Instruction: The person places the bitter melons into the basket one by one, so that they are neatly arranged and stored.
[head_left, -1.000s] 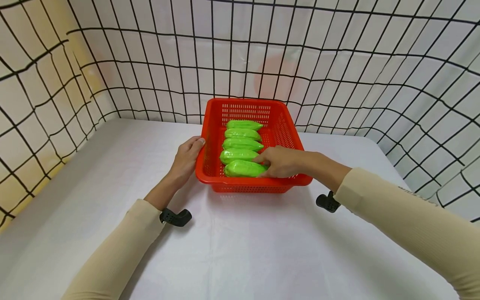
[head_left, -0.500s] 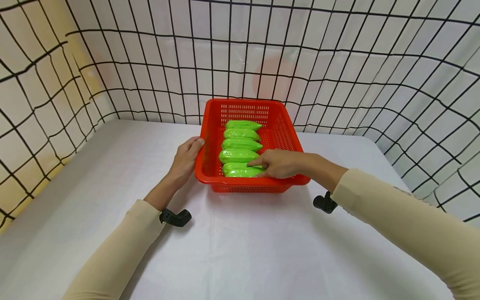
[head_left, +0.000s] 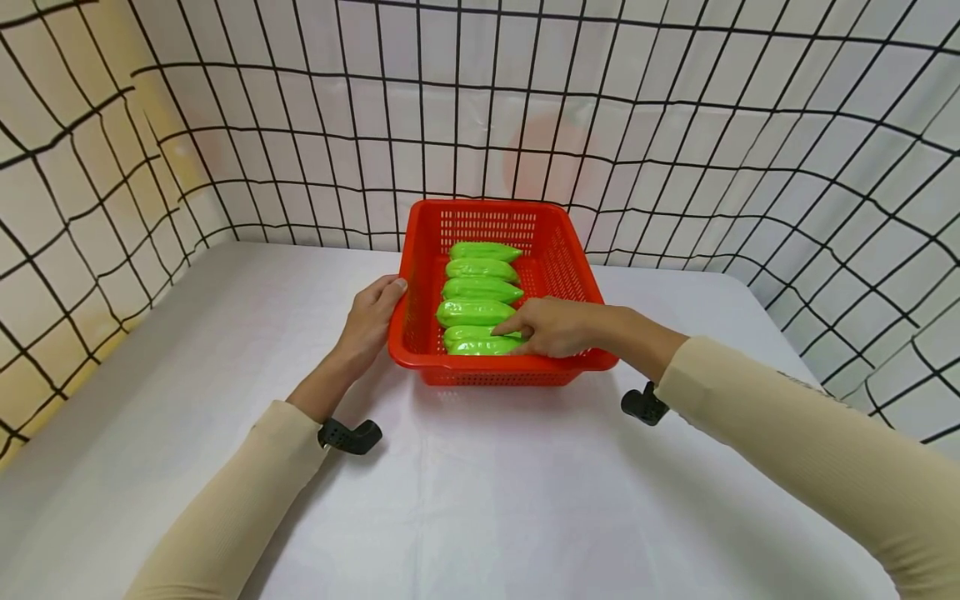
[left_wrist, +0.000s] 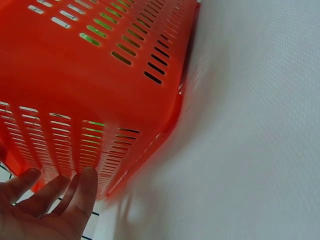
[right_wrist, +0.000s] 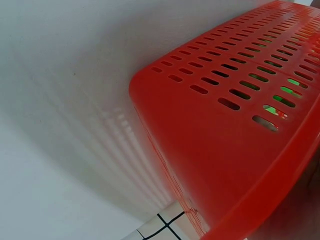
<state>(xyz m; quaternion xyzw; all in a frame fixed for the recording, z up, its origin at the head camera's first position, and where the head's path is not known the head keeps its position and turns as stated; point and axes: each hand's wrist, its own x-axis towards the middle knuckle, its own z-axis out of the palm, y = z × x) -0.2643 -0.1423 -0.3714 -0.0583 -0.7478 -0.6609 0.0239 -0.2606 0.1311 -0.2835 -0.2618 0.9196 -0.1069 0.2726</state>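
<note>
A red plastic basket [head_left: 517, 361] holds a row of bright green, glossy, elongated vegetable-like pieces with ridges; their exact kind is unclear. My left hand [head_left: 369, 321] grips the basket's left side, thumb on the rim. In the left wrist view, the fingers [left_wrist: 82, 197] of that hand lie against the slotted outer wall [left_wrist: 95, 90]. My right hand [head_left: 558, 325] reaches in over the front right rim. Its index finger lies on top of the nearest green piece [head_left: 468, 340], with the thumb at its front side, holding its right end. The basket wall hides this hold in the right wrist view.
White cloth covers the table [head_left: 480, 483] under the basket. Black wire mesh [head_left: 315, 129] with white sheeting behind it stands at the back and both sides. Beside the row, the basket's right part shows bare slotted floor.
The nearest green piece has turned, so a lengthwise groove now shows on top. My right index finger has shifted left along it. My left hand keeps its grip on the basket.
</note>
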